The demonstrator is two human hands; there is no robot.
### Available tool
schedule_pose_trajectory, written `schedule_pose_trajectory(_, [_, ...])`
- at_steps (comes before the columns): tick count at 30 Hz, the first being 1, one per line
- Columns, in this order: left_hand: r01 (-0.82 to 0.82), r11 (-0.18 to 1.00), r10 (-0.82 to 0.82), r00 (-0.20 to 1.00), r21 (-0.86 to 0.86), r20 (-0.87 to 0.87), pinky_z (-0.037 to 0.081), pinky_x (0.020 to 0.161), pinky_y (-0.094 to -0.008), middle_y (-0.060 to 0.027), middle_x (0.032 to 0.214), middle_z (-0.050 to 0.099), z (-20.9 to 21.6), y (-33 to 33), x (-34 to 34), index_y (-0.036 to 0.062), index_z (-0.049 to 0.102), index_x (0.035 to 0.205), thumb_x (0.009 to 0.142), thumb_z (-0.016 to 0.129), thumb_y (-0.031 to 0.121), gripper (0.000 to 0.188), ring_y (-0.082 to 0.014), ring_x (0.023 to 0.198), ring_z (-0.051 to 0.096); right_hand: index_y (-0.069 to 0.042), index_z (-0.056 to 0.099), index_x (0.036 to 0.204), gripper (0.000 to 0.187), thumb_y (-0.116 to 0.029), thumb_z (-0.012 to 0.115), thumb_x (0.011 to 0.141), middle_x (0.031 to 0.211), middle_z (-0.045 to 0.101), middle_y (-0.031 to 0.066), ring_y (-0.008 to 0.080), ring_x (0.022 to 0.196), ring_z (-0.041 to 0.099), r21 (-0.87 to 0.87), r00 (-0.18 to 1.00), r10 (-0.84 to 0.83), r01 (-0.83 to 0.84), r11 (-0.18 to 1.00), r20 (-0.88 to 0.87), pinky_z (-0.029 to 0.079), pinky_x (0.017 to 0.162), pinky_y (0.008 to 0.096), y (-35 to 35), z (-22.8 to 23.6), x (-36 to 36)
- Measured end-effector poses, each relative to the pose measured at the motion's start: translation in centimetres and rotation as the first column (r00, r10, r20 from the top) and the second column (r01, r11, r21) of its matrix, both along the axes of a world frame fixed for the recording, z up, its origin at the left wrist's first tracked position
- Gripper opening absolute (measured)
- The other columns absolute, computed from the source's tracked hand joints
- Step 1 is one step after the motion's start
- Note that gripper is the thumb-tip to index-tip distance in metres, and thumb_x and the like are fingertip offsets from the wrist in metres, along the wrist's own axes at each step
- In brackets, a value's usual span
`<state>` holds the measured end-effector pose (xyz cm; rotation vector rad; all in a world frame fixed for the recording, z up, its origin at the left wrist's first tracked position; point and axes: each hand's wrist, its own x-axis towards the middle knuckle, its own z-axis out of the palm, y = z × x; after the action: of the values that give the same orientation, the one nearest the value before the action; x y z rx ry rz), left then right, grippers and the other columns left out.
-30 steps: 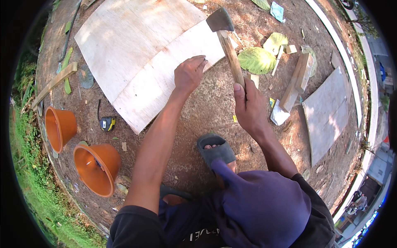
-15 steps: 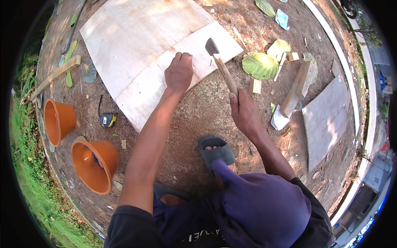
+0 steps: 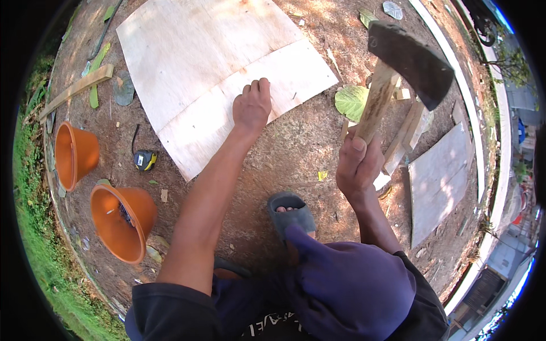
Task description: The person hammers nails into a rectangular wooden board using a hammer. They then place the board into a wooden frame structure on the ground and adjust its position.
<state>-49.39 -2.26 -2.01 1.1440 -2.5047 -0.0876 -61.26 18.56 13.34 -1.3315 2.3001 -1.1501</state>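
Note:
A large plywood sheet (image 3: 199,51) lies on the ground, with a narrower strip of plywood (image 3: 227,105) along its near edge. My left hand (image 3: 252,108) rests on this strip, fingers curled; whatever they may hold is hidden. To its right a nail (image 3: 294,95) stands partly up from the wood. My right hand (image 3: 360,162) grips the wooden handle of a hatchet (image 3: 410,62), raised off to the right of the sheet. The hatchet's dark, broad metal head points up and away from me.
Two orange pots (image 3: 122,224) and a tape measure (image 3: 145,159) are on the left, near a wooden batten (image 3: 79,91). Wood blocks (image 3: 405,133), a leaf (image 3: 351,102) and a grey board (image 3: 439,182) lie right. My sandalled foot (image 3: 290,213) is close below the strip.
My right hand has lifted the hatchet from beside the nail, up and to the right. My left hand stays on the plywood strip, its fingers slightly shifted.

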Motion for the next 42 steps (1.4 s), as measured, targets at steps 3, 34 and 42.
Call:
schedule_pose_trajectory(3, [0.011,1.0,-0.011,0.999,-0.005,-0.03,0.055,0.057,-0.0344,-0.0083,0.084,0.062,-0.3,0.6,-1.0,0.0072,0.051,0.096,0.1,0.057,0.018,0.013,-0.0237,0.078,0.065,0.002,0.047,0.103,0.034,-0.031,0.044,0.108,0.067,0.057,0.0275,0.0467,0.061,0.059,0.596,0.997,0.072,-0.077,0.799,0.032,0.044,0.056,0.055,0.6,-4.9,-1.1])
schedule_pose_trajectory(34, [-0.003,1.0,0.003,1.0,0.015,-0.021,0.054,0.056,-0.0369,-0.0082,0.082,0.063,-0.6,0.4,-1.6,0.0067,0.053,0.098,0.101,0.054,0.02,0.014,-0.0246,0.075,0.065,0.002,0.051,0.098,0.037,-0.033,0.043,0.109,0.069,0.058,0.0286,0.0505,0.062,0.055,0.396,0.996,-0.082,0.083,0.914,-0.02,0.044,0.055,0.0507,1.4,-7.1,-0.3])
schedule_pose_trajectory(42, [-0.015,0.999,0.018,0.998,0.046,-0.064,0.055,0.06,-0.0384,-0.0091,0.083,0.063,-0.1,0.1,-0.2,0.0065,0.052,0.097,0.103,0.052,0.022,0.016,-0.0263,0.076,0.065,-0.001,0.047,0.093,0.052,-0.051,0.04,0.107,0.061,0.051,0.0043,0.0161,0.047,0.049,-0.607,0.991,0.057,0.026,0.795,0.117,0.041,0.044,0.0337,-0.2,0.5,0.4])
